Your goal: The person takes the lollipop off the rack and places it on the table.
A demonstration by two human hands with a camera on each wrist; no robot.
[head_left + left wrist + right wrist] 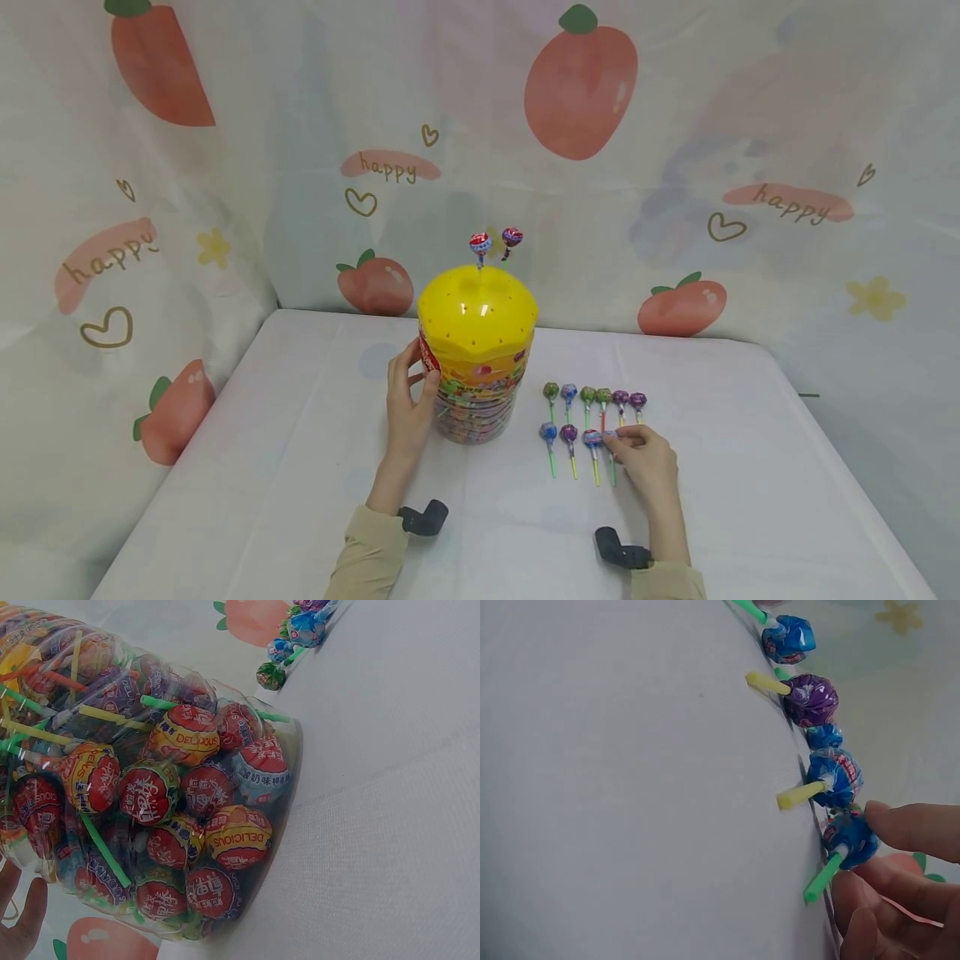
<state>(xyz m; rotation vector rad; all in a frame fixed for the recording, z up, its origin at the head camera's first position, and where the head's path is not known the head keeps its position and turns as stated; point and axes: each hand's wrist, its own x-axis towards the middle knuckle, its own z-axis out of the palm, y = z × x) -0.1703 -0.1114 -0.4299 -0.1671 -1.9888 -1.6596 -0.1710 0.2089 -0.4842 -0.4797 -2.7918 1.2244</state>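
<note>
A large clear jar (476, 408) full of wrapped lollipops stands upright under a yellow domed lid (480, 308) with small holes. My left hand (408, 404) rests on the jar's left side, thumb towards me; part of it shows in the left wrist view beside the clear wall. Over the lid, a red-and-blue lollipop (480, 243) and a purple lollipop (512, 237) stick up. To the jar's right, my right hand (648, 458) pinches the head of a blue-wrapped lollipop (853, 838) with a green stick, at the right end of the front row.
Beside the pinched lollipop lie a blue lollipop (592, 438) with a yellow stick, a purple one (569, 434) and another blue one (548, 432). Behind them is a back row of green, blue and purple lollipops (588, 395). A printed curtain (480, 83) hangs behind the white table (285, 467).
</note>
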